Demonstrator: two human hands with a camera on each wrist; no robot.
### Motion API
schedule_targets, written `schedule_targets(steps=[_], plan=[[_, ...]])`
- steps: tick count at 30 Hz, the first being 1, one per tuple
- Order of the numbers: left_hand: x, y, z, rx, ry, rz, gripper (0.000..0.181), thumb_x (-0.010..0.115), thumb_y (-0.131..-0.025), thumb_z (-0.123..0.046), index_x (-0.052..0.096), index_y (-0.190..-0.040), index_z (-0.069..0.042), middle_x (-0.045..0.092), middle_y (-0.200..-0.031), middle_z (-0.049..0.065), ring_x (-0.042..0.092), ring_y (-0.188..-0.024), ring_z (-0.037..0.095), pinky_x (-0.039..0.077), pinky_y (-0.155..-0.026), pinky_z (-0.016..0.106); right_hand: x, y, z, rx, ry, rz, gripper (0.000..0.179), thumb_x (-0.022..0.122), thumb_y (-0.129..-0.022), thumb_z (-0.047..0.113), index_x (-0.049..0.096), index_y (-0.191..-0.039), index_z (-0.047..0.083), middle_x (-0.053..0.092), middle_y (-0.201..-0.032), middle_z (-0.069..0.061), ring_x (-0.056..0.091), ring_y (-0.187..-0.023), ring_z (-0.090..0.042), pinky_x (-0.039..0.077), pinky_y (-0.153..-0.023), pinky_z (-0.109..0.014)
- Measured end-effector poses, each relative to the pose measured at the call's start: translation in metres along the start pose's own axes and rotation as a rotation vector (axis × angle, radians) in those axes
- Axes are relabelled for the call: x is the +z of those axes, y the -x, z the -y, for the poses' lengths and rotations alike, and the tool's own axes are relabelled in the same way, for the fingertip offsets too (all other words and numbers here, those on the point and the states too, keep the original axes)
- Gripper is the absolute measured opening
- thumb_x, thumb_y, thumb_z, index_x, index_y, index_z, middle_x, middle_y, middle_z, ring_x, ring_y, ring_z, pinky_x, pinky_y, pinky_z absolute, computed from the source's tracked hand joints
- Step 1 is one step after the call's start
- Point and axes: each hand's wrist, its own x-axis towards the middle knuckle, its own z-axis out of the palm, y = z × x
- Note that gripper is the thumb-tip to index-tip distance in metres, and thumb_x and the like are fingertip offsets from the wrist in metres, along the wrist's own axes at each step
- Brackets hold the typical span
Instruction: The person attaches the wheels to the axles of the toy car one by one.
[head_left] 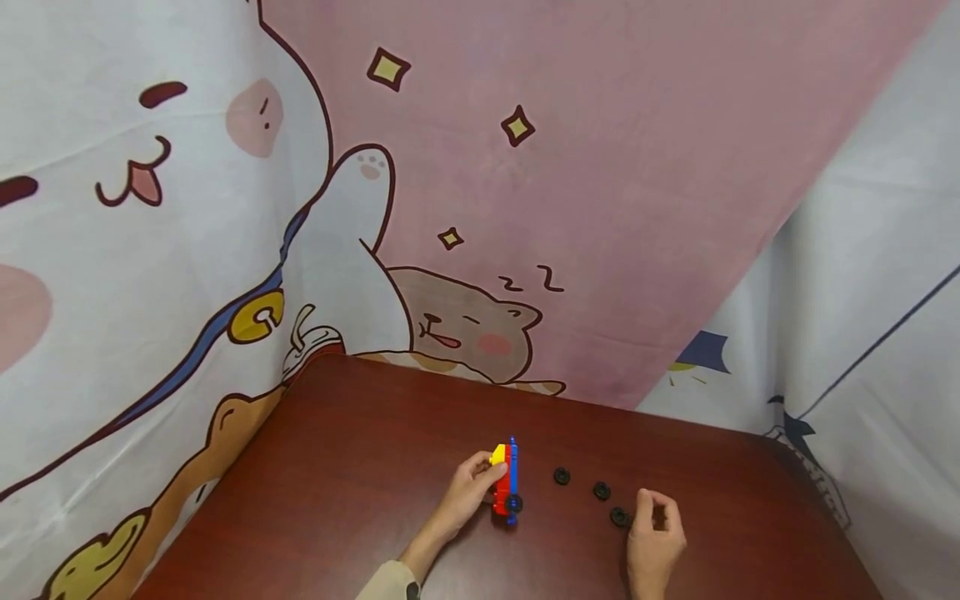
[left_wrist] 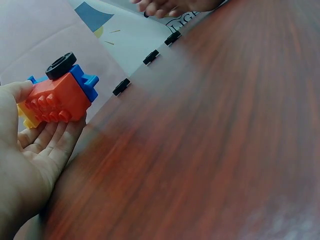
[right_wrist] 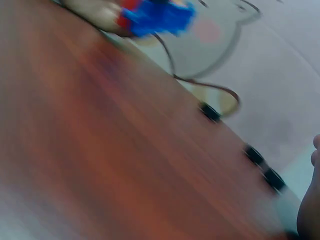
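Note:
My left hand (head_left: 468, 492) grips a toy car of red, yellow and blue building blocks (head_left: 503, 483) above the table, thumb on one side and fingers beneath. One black wheel (left_wrist: 61, 66) sits on the car's blue part. My right hand (head_left: 656, 533) is at the right with bent fingers, thumb and forefinger close together. Whether anything small lies between its fingertips is unclear. Beside it is a loose black wheel (head_left: 619, 517); a second wheel (head_left: 602, 490) and a third wheel (head_left: 562, 476) lie farther left. The right wrist view is blurred, with the hand cut off at its edge.
A dark reddish-brown table (head_left: 360, 467) lies under both hands. Cloth printed with cartoon animals (head_left: 480, 333) hangs along its back and sides. The three loose wheels form a rough row between the hands.

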Motion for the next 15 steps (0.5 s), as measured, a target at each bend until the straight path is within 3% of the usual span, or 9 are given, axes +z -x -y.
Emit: schedule_targets(steps=[2,5,10,15], plan=[[0.000,0.001,0.000,-0.004,-0.006,-0.005,0.031,0.060,-0.100,-0.022,0.059,-0.116,0.005,0.062,-0.088,-0.002,0.061,-0.075,0.007,0.055,-0.064,0.025,-0.008,-0.008,-0.005,0.034,0.009,-0.045,0.015,0.066,-0.096,0.015,0.064,-0.092,0.001,0.055,-0.073,0.023,0.048,-0.066,0.003,0.036,-0.059,-0.009],[-0.001,0.002,0.000,-0.009,-0.010,-0.013,0.031,0.061,-0.099,-0.022,0.059,-0.116,0.005,0.063,-0.088,0.001,0.061,-0.073,0.007,0.055,-0.063,0.024,-0.015,-0.013,-0.009,0.099,0.041,-0.037,0.014,0.065,-0.097,0.020,0.064,-0.093,0.006,0.055,-0.073,0.024,0.047,-0.063,0.002,0.035,-0.057,-0.011],[-0.002,0.001,0.001,-0.002,0.002,-0.009,0.031,0.062,-0.099,-0.021,0.059,-0.114,0.005,0.064,-0.092,0.011,0.061,-0.072,0.008,0.055,-0.063,0.024,-0.014,-0.013,-0.010,0.196,0.151,0.082,0.024,0.061,-0.099,0.031,0.063,-0.105,0.008,0.055,-0.083,0.020,0.046,-0.069,-0.001,0.037,-0.060,-0.016],[0.000,-0.002,0.004,0.000,-0.001,-0.006,0.030,0.062,-0.099,-0.022,0.059,-0.113,0.005,0.062,-0.086,0.003,0.060,-0.071,0.008,0.055,-0.062,0.024,-0.015,-0.016,-0.007,0.198,0.301,0.175,0.026,0.061,-0.099,0.035,0.064,-0.108,0.011,0.060,-0.086,0.005,0.049,-0.067,-0.001,0.040,-0.056,-0.021]])
